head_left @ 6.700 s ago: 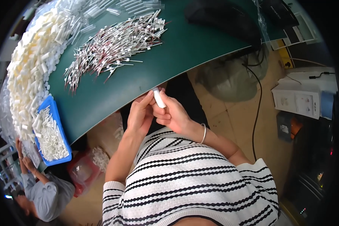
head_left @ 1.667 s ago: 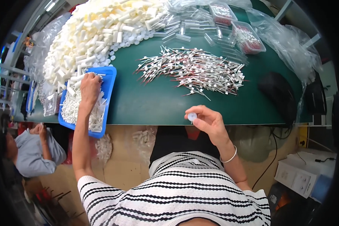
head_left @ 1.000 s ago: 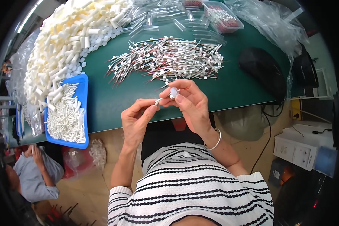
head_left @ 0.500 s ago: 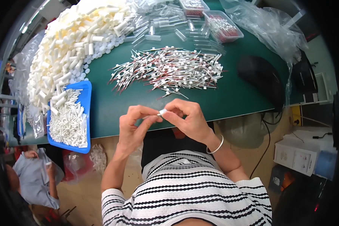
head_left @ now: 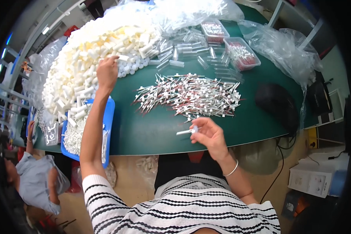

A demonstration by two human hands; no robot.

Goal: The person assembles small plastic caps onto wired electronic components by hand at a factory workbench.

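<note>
Nearest, over the front of the green table: the right hand, closed in a pinch of thumb and fingers on a small pale disc, with a thin white stick poking out to the left. Best to keep that pinch light but steady, with the stick free of the fingers and clear of knocks. To the left, beneath the left forearm, a blue tray of short white rods; best to carry the arm high enough not to brush the rods. Further on, mid-table, a loose heap of white sticks with red wires, better left undisturbed for fear of tangles. Beyond the tray, at the edge of a big mound of white tubes, the left hand, fingers bent toward the pieces, near a cluster of white discs. Impossible to tell whether gripping a tube or only touching. If picking here, wise to take a single piece from the loose rim, by fingertips, rather than dig and start a slide. Farthest, a scatter of clear tubes and a clear tub of red and white parts; safest to keep both out of the arm's sweep.
</note>
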